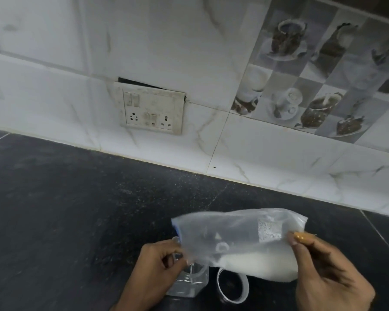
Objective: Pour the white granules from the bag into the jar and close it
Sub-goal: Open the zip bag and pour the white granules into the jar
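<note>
A clear plastic bag [240, 234] with white granules [258, 265] pooled in its lower right part is held sideways above the counter. My right hand [326, 272] pinches its right end. My left hand [157, 268] grips the bag's left end, right above the open clear square jar [189, 281], which stands on the counter partly hidden behind that hand. The jar's clear round lid [233, 286] lies on the counter just right of the jar, under the bag.
The dark stone counter [76, 209] runs back to a white tiled wall. A switch and socket plate [151, 108] is set in the wall above the counter. Patterned tiles fill the upper right.
</note>
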A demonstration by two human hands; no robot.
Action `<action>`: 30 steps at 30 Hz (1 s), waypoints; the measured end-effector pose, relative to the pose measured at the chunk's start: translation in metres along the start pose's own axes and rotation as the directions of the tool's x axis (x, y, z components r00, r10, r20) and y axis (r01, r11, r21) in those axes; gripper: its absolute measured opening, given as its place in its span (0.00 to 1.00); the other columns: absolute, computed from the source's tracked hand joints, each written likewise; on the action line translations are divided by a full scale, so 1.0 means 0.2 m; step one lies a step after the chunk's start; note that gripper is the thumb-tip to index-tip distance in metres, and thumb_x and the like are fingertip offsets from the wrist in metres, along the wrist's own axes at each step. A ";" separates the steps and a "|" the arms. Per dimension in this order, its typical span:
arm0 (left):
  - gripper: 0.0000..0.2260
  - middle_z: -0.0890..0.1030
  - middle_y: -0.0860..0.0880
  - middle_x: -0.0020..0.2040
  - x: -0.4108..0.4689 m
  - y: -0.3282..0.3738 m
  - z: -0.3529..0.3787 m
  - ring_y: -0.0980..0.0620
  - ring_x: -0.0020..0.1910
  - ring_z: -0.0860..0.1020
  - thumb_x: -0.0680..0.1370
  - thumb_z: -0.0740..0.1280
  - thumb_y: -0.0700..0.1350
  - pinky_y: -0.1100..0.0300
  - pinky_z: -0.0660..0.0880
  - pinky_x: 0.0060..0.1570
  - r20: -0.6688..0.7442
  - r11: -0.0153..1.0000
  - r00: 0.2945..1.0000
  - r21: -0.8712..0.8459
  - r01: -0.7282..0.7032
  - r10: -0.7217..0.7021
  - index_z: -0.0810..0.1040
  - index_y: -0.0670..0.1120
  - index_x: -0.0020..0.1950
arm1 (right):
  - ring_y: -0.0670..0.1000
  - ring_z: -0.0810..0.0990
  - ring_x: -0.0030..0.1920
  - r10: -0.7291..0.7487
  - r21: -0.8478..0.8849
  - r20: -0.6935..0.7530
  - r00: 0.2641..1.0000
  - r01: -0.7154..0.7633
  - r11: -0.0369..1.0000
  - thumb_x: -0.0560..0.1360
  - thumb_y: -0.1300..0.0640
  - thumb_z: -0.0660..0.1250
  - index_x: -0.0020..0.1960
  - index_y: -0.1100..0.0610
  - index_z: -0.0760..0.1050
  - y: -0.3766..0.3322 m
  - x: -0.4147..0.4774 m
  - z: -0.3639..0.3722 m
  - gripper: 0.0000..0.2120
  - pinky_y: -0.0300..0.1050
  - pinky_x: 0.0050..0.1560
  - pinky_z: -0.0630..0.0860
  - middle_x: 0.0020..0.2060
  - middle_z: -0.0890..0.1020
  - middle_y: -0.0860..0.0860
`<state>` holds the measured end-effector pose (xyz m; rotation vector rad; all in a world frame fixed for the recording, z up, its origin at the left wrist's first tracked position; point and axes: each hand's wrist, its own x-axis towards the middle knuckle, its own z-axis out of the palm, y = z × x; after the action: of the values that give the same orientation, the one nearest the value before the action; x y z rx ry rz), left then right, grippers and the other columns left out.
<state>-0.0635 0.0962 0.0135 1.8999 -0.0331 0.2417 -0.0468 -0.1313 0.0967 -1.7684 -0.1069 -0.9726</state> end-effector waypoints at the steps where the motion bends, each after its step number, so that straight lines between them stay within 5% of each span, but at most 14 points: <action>1: 0.19 0.74 0.62 0.24 0.00 0.00 0.00 0.62 0.22 0.68 0.70 0.77 0.36 0.72 0.64 0.26 -0.004 1.000 1.000 0.007 0.001 -0.001 0.83 0.62 0.33 | 0.41 0.83 0.39 0.008 -0.001 -0.001 1.000 -0.008 1.000 0.68 0.71 0.74 0.46 0.66 0.82 0.00 0.00 0.00 0.08 0.29 0.46 0.77 0.41 0.84 0.43; 5: 0.15 0.77 0.63 0.26 0.00 0.02 0.00 0.62 0.22 0.67 0.70 0.77 0.36 0.73 0.64 0.26 -0.009 1.000 1.000 -0.028 0.002 -0.002 0.86 0.58 0.36 | 0.43 0.84 0.41 -0.018 0.028 0.016 1.000 0.018 0.999 0.69 0.59 0.77 0.46 0.64 0.83 -0.02 0.00 0.01 0.10 0.30 0.48 0.77 0.42 0.85 0.44; 7: 0.23 0.74 0.64 0.24 -0.01 0.03 0.00 0.62 0.22 0.67 0.70 0.76 0.35 0.74 0.62 0.26 -0.006 1.000 1.000 0.002 -0.011 0.011 0.81 0.65 0.31 | 0.42 0.84 0.40 0.003 0.080 -0.002 1.000 -0.003 0.997 0.69 0.55 0.73 0.46 0.65 0.83 -0.04 0.00 0.02 0.13 0.29 0.48 0.76 0.43 0.85 0.45; 12: 0.25 0.74 0.66 0.26 -0.01 0.02 0.00 0.62 0.23 0.67 0.71 0.76 0.36 0.75 0.62 0.27 -0.007 0.998 0.998 0.014 -0.059 0.059 0.78 0.69 0.32 | 0.45 0.83 0.42 -0.075 0.057 0.051 0.996 0.072 0.996 0.71 0.60 0.72 0.48 0.65 0.82 -0.04 0.02 0.03 0.09 0.32 0.49 0.77 0.41 0.84 0.45; 17: 0.15 0.77 0.66 0.28 -0.01 0.00 0.00 0.61 0.23 0.70 0.71 0.77 0.37 0.73 0.66 0.27 -0.035 0.999 0.999 0.004 -0.040 0.040 0.84 0.58 0.35 | 0.48 0.83 0.44 -0.207 -0.013 0.142 0.968 0.211 0.977 0.71 0.69 0.70 0.49 0.68 0.81 -0.03 0.06 0.05 0.08 0.35 0.51 0.76 0.44 0.84 0.57; 22: 0.09 0.73 0.60 0.22 -0.01 -0.03 0.00 0.62 0.21 0.69 0.71 0.77 0.40 0.73 0.67 0.28 -0.058 1.000 0.998 0.024 -0.018 0.019 0.82 0.51 0.35 | 0.47 0.82 0.49 -0.224 0.027 0.254 0.941 0.224 0.974 0.73 0.59 0.69 0.55 0.65 0.80 -0.03 0.09 0.05 0.13 0.33 0.53 0.76 0.49 0.84 0.56; 26: 0.05 0.73 0.57 0.24 -0.01 -0.04 0.00 0.61 0.23 0.70 0.72 0.76 0.42 0.72 0.66 0.29 -0.049 1.000 0.999 0.011 -0.007 0.008 0.83 0.50 0.37 | 0.50 0.82 0.54 -0.194 -0.018 0.341 0.920 0.213 0.977 0.69 0.53 0.72 0.57 0.63 0.80 0.00 0.10 -0.01 0.21 0.37 0.56 0.77 0.53 0.83 0.53; 30: 0.08 0.76 0.62 0.28 -0.01 -0.04 0.00 0.61 0.24 0.70 0.72 0.76 0.41 0.73 0.66 0.29 -0.058 1.000 0.998 0.013 -0.018 0.019 0.83 0.52 0.36 | 0.44 0.80 0.53 -0.176 -0.097 0.401 0.899 0.233 0.967 0.69 0.52 0.71 0.55 0.68 0.81 0.01 0.09 -0.05 0.22 0.29 0.57 0.72 0.54 0.82 0.50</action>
<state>-0.0643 0.0977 0.0063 1.9043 -0.0100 0.3100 -0.0406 -0.1471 0.1081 -2.1004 -0.4984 -0.7750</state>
